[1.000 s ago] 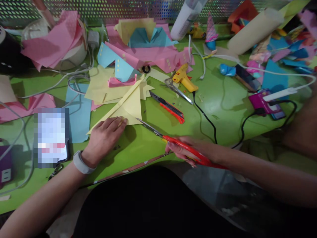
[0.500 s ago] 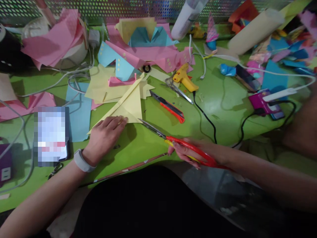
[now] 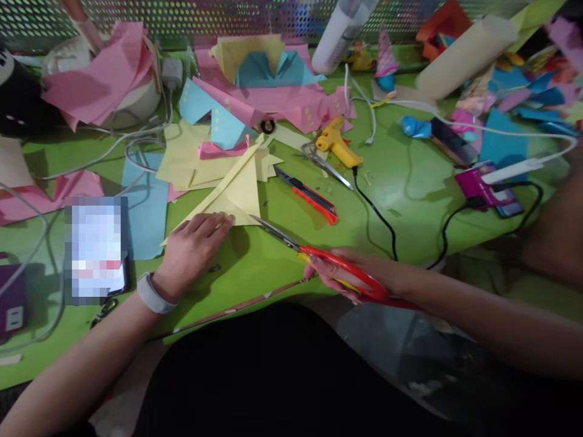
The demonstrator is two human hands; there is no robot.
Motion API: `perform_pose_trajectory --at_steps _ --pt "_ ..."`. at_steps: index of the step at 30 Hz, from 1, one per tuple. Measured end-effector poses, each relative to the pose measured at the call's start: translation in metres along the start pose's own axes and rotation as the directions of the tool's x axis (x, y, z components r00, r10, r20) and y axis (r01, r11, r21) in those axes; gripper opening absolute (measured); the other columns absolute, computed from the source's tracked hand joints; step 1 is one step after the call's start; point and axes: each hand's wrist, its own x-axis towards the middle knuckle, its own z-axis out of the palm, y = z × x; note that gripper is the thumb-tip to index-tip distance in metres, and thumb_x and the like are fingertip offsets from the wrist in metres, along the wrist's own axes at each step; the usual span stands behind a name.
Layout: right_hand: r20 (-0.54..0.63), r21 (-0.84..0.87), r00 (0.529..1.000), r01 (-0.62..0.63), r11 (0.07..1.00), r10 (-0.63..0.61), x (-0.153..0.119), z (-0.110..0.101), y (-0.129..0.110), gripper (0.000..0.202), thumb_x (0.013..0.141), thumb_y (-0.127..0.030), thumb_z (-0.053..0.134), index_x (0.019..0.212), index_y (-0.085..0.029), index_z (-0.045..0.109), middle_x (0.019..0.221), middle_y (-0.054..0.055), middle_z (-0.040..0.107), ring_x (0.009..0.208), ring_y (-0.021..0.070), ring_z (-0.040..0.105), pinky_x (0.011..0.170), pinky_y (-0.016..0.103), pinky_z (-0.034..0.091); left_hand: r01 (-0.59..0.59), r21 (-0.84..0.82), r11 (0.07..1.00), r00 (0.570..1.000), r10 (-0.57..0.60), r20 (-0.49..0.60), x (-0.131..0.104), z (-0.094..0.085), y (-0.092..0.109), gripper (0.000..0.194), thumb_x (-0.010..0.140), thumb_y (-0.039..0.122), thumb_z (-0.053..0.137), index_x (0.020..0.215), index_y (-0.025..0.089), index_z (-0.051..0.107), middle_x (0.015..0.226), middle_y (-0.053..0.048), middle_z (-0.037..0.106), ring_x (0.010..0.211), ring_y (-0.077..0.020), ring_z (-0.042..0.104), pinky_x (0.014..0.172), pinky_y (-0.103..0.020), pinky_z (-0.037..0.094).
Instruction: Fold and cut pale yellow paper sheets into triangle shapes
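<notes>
My left hand point(image 3: 195, 240) holds a folded sheet of yellow paper point(image 3: 239, 197) at its near edge, fingers closed together over it and pressing it to the table. The sheet has a long diagonal fold and a pointed top. In my right hand point(image 3: 334, 273) is a pair of red-handled scissors point(image 3: 364, 276), the fingers wrapped through the loops. The scissor tips reach the lower right corner of the yellow paper and overlap its edge. A box cutter point(image 3: 310, 197) with a red end lies just beyond the blades.
Behind the paper lie a yellow glue gun point(image 3: 337, 144), folded blue paper point(image 3: 232, 124) and pink paper point(image 3: 273, 100). A lit phone point(image 3: 95, 249) sits at left on the green table point(image 3: 255, 267). Cables and a purple power adapter point(image 3: 478, 188) occupy the right side.
The scissors in my right hand have moved slightly left, their tips now further over the paper's corner. My left hand stays on the sheet.
</notes>
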Motion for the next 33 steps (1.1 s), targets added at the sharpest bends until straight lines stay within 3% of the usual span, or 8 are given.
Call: perform_pose_trajectory --at_steps 33 --pt "-0.02 0.079 0.999 -0.037 0.996 0.039 -0.0021 0.0013 0.0002 0.071 0.072 -0.087 0.05 0.092 -0.019 0.055 0.049 -0.01 0.04 0.037 0.0056 0.036 0.039 0.019 0.036 0.033 -0.052 0.998 0.999 -0.032 0.013 -0.0002 0.0015 0.0004 0.043 0.091 0.005 0.048 0.13 0.018 0.062 0.121 -0.011 0.071 0.108 -0.027 0.067 0.083 -0.042 0.06"
